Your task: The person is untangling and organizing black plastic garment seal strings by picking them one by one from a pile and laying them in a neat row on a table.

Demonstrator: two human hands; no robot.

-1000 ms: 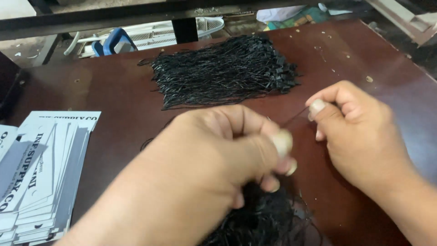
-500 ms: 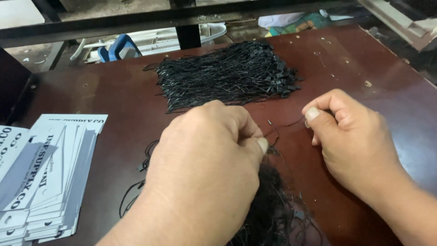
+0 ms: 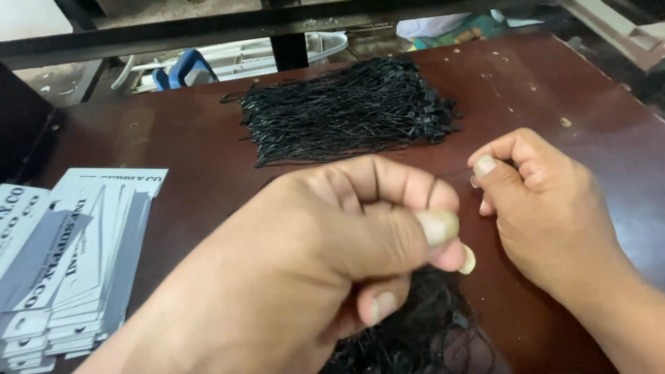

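Black thread (image 3: 454, 172) runs taut at frame centre, pinched between left hand (image 3: 332, 249) and right hand (image 3: 547, 208), each grip pressed together, lifting it from the tangled pile (image 3: 415, 332) on the surface (image 3: 173, 145).

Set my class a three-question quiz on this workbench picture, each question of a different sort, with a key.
1. True or false: the stack of grey card tags lies on the right side of the table.
2. What kind of thing runs between the left hand and the right hand?
3. The neat bundle of black strings lies: A) under the hands, B) beyond the hands, C) on the tags.

Key: 1 false, it lies on the left; 2 a thin black string; 3 B.
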